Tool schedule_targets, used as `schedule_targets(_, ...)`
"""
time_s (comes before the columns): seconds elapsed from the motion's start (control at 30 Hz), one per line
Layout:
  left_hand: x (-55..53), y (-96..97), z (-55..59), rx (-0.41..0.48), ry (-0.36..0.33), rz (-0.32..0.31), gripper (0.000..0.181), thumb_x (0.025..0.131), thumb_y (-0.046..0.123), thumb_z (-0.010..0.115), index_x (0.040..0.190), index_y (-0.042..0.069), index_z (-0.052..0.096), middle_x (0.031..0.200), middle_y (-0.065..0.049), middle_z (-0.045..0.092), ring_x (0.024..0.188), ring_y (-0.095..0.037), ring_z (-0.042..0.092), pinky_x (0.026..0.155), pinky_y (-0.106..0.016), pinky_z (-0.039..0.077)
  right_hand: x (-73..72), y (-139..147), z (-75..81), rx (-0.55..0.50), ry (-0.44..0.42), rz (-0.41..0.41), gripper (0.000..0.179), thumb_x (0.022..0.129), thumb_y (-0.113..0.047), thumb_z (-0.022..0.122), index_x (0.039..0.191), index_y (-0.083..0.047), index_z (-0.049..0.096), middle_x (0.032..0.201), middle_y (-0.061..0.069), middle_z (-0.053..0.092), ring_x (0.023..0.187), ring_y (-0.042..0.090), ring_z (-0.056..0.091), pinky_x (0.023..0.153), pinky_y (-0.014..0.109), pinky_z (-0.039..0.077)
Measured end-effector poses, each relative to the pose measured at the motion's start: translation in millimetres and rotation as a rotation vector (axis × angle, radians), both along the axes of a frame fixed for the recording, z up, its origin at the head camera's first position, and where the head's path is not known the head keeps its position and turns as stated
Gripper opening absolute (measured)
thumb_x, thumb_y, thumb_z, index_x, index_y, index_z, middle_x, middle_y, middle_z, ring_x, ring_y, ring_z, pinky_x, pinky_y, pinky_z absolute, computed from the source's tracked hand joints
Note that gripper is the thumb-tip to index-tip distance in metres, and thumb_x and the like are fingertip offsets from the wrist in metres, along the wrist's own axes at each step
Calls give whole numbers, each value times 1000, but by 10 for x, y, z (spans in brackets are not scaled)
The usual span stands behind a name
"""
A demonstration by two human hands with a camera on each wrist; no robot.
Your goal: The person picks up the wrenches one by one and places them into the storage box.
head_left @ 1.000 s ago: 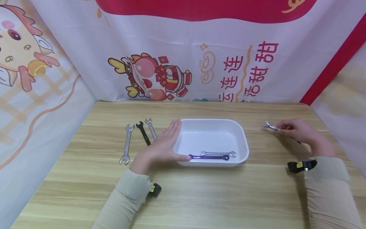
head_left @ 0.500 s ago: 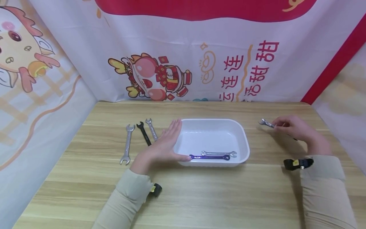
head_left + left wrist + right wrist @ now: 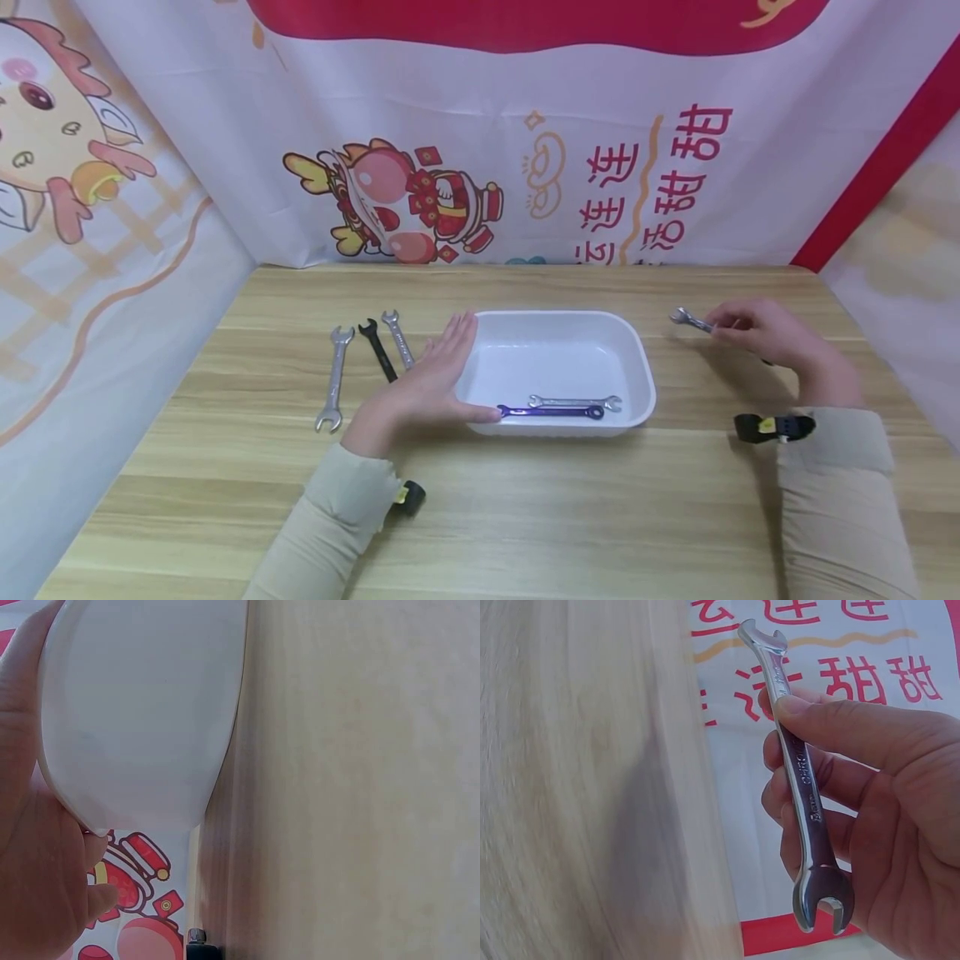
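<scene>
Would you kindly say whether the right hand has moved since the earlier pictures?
Yes: in the head view the right hand, gripping a silver metal wrench, has moved left, toward the white rectangular tray.

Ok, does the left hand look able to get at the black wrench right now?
Probably yes: the black wrench lies beside the left hand, and nothing covers the wrench's far end. That hand is touching the white tray, though, so it would likely need to come off first.
</scene>
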State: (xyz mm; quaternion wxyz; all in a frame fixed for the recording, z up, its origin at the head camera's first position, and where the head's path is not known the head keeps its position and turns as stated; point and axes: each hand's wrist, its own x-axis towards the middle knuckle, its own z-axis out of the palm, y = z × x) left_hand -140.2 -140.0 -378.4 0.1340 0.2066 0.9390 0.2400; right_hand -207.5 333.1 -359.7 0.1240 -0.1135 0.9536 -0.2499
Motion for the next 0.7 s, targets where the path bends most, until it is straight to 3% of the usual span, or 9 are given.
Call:
schedule_targets(0.27,5,6,10,2,1,-1,130,74,69,74,160,18,-9,167,6,-17,154,-12,-17,125,-49,0,6,-79,35,-6,-13,-19,27,97,-20,64,121,-8,69,109,14,67,99,29,54,78,32,52)
schedule_targets(0.7,0,8,9,-9,2,0,130,74,70,73,160,19,-10,167,4,-16,154,-12,-17,126,-49,2,43,-192,122,-57,70,3,25,97,-17,63,118,-4,70,106,16,68,94,28,55,74,28,50)
